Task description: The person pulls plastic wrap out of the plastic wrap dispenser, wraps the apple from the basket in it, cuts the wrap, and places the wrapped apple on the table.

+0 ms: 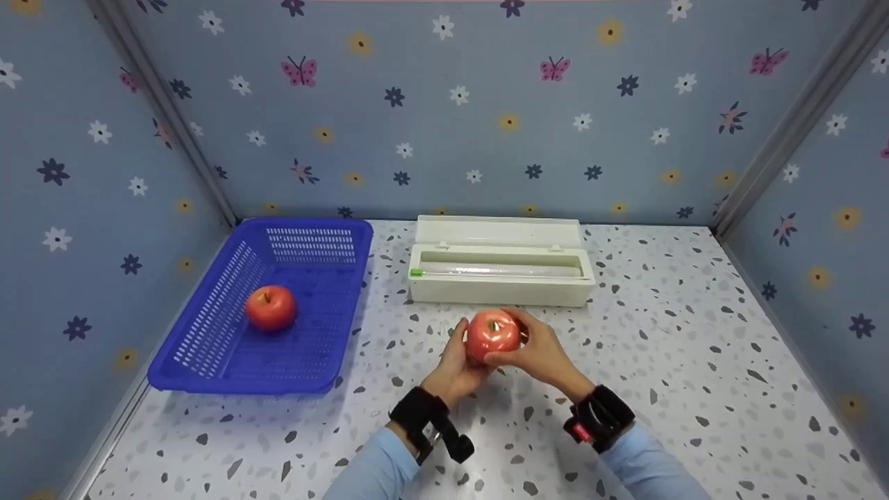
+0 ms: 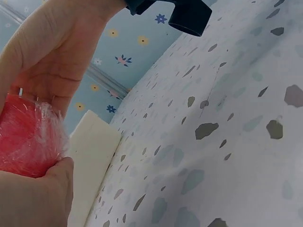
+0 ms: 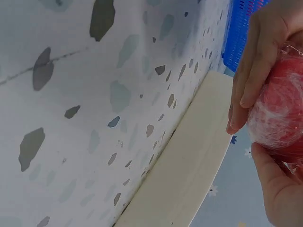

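Observation:
A red apple (image 1: 492,335) wrapped in clear film is held just above the speckled table (image 1: 694,361), in front of the white wrap dispenser (image 1: 500,267). My left hand (image 1: 453,367) cups its left side and my right hand (image 1: 536,351) grips its right side, fingers curled round it. The left wrist view shows the film-covered apple (image 2: 28,137) against my palm. In the right wrist view my fingers (image 3: 251,80) curl over the apple (image 3: 281,113). A second red apple (image 1: 271,307) lies in the blue basket (image 1: 208,361) at the left.
The dispenser stands open with a roll of film (image 1: 500,269) inside, near the back wall. Flowered blue walls close in the table on three sides. The basket sits along the left wall.

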Demonstrator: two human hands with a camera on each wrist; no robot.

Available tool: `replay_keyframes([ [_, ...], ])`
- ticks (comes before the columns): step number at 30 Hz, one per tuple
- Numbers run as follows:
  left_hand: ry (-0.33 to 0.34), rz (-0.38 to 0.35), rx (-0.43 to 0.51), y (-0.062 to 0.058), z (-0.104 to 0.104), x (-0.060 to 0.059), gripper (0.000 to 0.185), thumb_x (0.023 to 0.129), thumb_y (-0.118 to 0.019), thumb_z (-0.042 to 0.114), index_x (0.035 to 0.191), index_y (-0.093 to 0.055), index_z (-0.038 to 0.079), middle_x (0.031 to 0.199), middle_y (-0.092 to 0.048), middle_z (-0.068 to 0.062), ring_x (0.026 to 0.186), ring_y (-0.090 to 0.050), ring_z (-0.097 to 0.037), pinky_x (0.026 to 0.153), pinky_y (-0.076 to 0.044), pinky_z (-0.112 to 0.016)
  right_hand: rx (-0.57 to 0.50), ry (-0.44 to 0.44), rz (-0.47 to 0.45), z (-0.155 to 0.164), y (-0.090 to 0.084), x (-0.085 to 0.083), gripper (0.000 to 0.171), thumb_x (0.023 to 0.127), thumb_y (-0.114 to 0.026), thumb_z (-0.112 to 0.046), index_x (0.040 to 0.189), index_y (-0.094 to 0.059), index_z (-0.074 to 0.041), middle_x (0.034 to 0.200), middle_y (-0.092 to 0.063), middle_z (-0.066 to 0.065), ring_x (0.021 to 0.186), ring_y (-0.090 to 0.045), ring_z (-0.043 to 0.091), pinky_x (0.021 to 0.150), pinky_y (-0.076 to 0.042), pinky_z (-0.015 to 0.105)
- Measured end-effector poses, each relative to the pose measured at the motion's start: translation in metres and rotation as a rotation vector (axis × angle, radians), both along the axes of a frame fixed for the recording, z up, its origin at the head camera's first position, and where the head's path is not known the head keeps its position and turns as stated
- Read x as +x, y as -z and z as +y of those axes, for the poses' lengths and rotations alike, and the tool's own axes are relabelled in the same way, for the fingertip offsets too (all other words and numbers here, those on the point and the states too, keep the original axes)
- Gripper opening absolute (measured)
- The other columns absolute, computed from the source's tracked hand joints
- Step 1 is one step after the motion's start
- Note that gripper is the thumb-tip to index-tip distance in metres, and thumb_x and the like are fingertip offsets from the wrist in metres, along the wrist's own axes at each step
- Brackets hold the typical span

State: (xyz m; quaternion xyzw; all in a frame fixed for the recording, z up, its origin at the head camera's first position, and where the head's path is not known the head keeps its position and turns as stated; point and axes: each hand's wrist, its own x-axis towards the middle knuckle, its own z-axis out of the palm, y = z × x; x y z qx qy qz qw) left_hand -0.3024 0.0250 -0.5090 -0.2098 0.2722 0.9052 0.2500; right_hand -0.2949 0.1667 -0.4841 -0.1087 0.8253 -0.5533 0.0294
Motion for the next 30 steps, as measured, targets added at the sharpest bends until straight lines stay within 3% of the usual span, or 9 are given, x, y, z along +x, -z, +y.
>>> replay_keyframes([
  [3, 0.018, 0.028, -0.069, 0.002, 0.003, -0.001, 0.069, 0.092, -0.037, 0.052, 0.138, -0.03, 0.001, 0.137, -0.034, -0.021, 0.122, -0.043, -0.029, 0.095, -0.046, -0.032, 0.025, -0.001, 0.03, -0.001, 0.003, 0.002, 0.079, 0.059, -0.085, -0.019, 0.128, -0.048, -0.007, 0.123, -0.057, 0.009, 0.11, -0.056, 0.023, 0.092, -0.047, 0.038],
  [7, -0.001, 0.041, -0.152, 0.005, 0.007, 0.0, 0.066, 0.092, -0.037, 0.052, 0.136, -0.034, 0.002, 0.133, -0.038, -0.02, 0.117, -0.047, -0.029, 0.093, -0.047, -0.035, 0.042, 0.009, 0.012, 0.0, 0.008, 0.006, 0.081, 0.059, -0.085, -0.022, 0.129, -0.047, -0.006, 0.123, -0.056, 0.01, 0.112, -0.055, 0.023, 0.094, -0.046, 0.037],
  [14, 0.001, 0.095, -0.159, 0.002, 0.014, -0.002, 0.064, 0.092, -0.038, 0.051, 0.134, -0.037, 0.002, 0.133, -0.039, -0.02, 0.119, -0.047, -0.029, 0.093, -0.047, -0.033, 0.032, 0.025, 0.014, 0.007, 0.006, 0.002, 0.082, 0.057, -0.086, -0.02, 0.128, -0.047, -0.008, 0.123, -0.056, 0.009, 0.112, -0.055, 0.023, 0.094, -0.046, 0.039],
  [19, 0.069, 0.135, -0.163, 0.002, 0.013, -0.005, 0.063, 0.093, -0.036, 0.051, 0.135, -0.037, 0.004, 0.131, -0.042, -0.019, 0.114, -0.052, -0.027, 0.09, -0.049, -0.031, 0.045, 0.024, 0.002, 0.012, 0.002, 0.0, 0.085, 0.056, -0.086, -0.022, 0.13, -0.045, -0.011, 0.126, -0.054, 0.007, 0.113, -0.053, 0.022, 0.094, -0.046, 0.039],
  [22, 0.143, 0.176, -0.21, 0.003, 0.009, -0.007, 0.06, 0.095, -0.031, 0.049, 0.135, -0.036, 0.004, 0.124, -0.047, -0.017, 0.104, -0.056, -0.023, 0.085, -0.051, -0.029, 0.071, 0.017, 0.019, 0.015, 0.002, 0.0, 0.085, 0.056, -0.087, -0.025, 0.128, -0.045, -0.01, 0.124, -0.055, 0.007, 0.111, -0.054, 0.021, 0.092, -0.047, 0.037],
  [25, 0.218, 0.275, -0.361, 0.002, 0.004, -0.01, 0.057, 0.098, -0.025, 0.043, 0.133, -0.039, 0.0, 0.119, -0.052, -0.016, 0.092, -0.059, -0.017, 0.082, -0.051, -0.028, 0.075, 0.02, 0.05, 0.019, 0.002, -0.001, 0.083, 0.056, -0.087, -0.023, 0.126, -0.045, -0.008, 0.12, -0.055, 0.007, 0.108, -0.054, 0.021, 0.09, -0.048, 0.037],
  [30, 0.312, 0.54, -0.743, -0.003, -0.007, -0.013, 0.049, 0.098, -0.033, 0.032, 0.13, -0.043, -0.004, 0.126, -0.053, -0.021, 0.105, -0.058, -0.026, 0.096, -0.045, -0.038, 0.086, 0.091, 0.06, 0.042, 0.001, -0.004, 0.081, 0.059, -0.086, -0.021, 0.125, -0.042, -0.006, 0.121, -0.053, 0.009, 0.109, -0.052, 0.023, 0.09, -0.047, 0.039],
])
